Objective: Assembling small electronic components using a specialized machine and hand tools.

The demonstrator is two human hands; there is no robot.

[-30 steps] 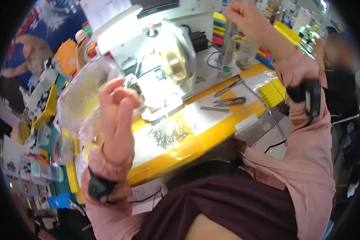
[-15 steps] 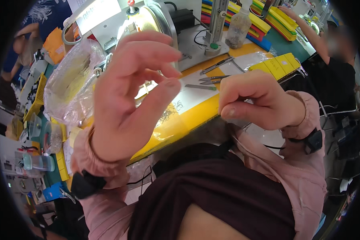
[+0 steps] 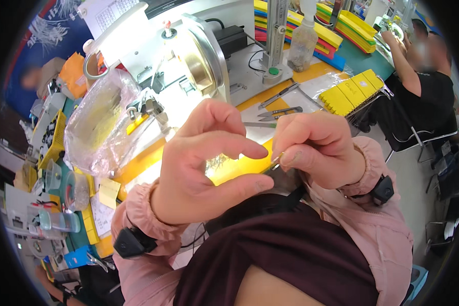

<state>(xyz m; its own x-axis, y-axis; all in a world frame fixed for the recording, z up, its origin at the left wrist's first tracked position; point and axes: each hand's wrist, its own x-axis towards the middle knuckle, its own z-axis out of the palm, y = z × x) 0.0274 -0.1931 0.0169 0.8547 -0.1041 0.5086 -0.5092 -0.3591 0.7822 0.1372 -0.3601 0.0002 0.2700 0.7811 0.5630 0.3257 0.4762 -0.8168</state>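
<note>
My left hand (image 3: 204,158) is held over the front edge of the yellow-topped bench (image 3: 148,158), thumb and forefinger spread apart with nothing between them. Just right of those fingertips, my right hand (image 3: 321,145) is closed in a pinch. A tiny pale tip (image 3: 277,158) pokes out of the pinch, too small to name. Behind my hands lie snips (image 3: 280,113) with dark handles and a slim grey hand tool (image 3: 279,95). A bench machine with a round brass-coloured drum (image 3: 198,69) stands brightly lit beyond my left hand.
To the left sits a clear plastic bag (image 3: 94,125) with yellowish contents. A clear bottle (image 3: 303,48) and yellow block-like trays (image 3: 353,93) stand at the right. Stacked coloured bins (image 3: 344,25) are behind. A person in black (image 3: 433,92) sits at the far right.
My left hand has moved right and down, bringing its fingertips close to my right hand. The right hand has shifted slightly, its pinch now showing a tiny tip. The view has shifted a little.
</note>
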